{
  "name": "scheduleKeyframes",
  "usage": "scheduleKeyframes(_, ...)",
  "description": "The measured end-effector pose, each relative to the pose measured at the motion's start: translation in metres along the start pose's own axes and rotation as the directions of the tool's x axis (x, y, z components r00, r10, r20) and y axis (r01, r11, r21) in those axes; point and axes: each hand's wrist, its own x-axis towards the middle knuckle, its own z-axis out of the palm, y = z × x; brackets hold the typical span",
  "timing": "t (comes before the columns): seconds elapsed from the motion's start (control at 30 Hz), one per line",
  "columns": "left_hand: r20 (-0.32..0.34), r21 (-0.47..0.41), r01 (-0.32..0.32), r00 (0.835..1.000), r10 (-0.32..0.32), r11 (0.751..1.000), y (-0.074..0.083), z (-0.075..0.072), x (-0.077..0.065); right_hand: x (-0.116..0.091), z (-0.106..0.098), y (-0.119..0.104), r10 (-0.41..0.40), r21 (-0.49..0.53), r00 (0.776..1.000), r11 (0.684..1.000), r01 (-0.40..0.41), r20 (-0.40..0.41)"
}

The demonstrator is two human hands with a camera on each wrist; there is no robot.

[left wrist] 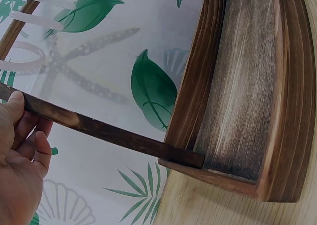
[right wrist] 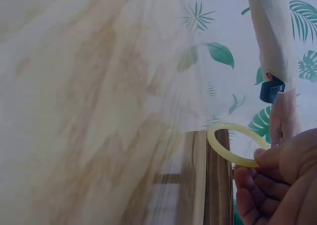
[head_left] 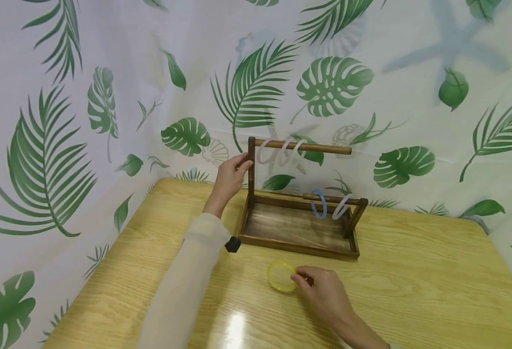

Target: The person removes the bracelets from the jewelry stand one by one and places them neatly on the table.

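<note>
My left hand (head_left: 230,180) grips the upright post (head_left: 251,177) of a dark wooden rack near its top; in the left wrist view thumb and fingers are round the post (left wrist: 99,128). My right hand (head_left: 328,295) pinches a yellow ring (head_left: 269,277) between thumb and fingers, in front of the rack's tray. The right wrist view shows the yellow ring (right wrist: 237,159) tilted, thumb on its near edge. Three pale rings hang on the rack's upper bar (head_left: 326,148). From the lower bar (head_left: 336,199) hang a blue ring (head_left: 324,204) and a white ring (head_left: 338,212).
The rack's shallow tray (head_left: 299,247) stands on a wood-grain table (head_left: 413,281), toward its back edge. A leaf-printed cloth (head_left: 129,97) hangs behind and to the left. A black camera (head_left: 232,244) sits on my left wrist.
</note>
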Motion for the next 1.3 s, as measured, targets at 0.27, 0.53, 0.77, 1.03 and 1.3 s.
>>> scheduleKeyframes(0.27,-0.009,0.005,0.008,1.000,-0.008,1.000,0.002,0.001,-0.001,-0.002,0.001,0.001,0.034,0.016,0.998,0.999,-0.035,0.057)
scheduleKeyframes(0.53,-0.015,0.009,-0.013,1.000,0.013,1.000,0.001,0.001,-0.002,0.000,0.000,0.006,0.066,0.036,0.993,0.997,-0.070,0.103)
scheduleKeyframes(0.77,-0.009,0.007,-0.003,1.000,0.003,1.000,0.002,0.001,-0.002,0.002,0.002,0.010,0.082,0.071,0.989,0.993,-0.091,0.120)
scheduleKeyframes(1.03,-0.018,-0.006,-0.009,1.000,0.009,1.000,0.002,0.001,-0.001,0.003,0.005,0.011,0.122,0.054,0.984,0.990,-0.130,0.129)
scheduleKeyframes(1.3,-0.006,-0.007,0.009,1.000,-0.009,1.000,0.003,0.000,-0.003,0.002,0.009,0.013,0.140,0.043,0.980,0.988,-0.148,0.143)
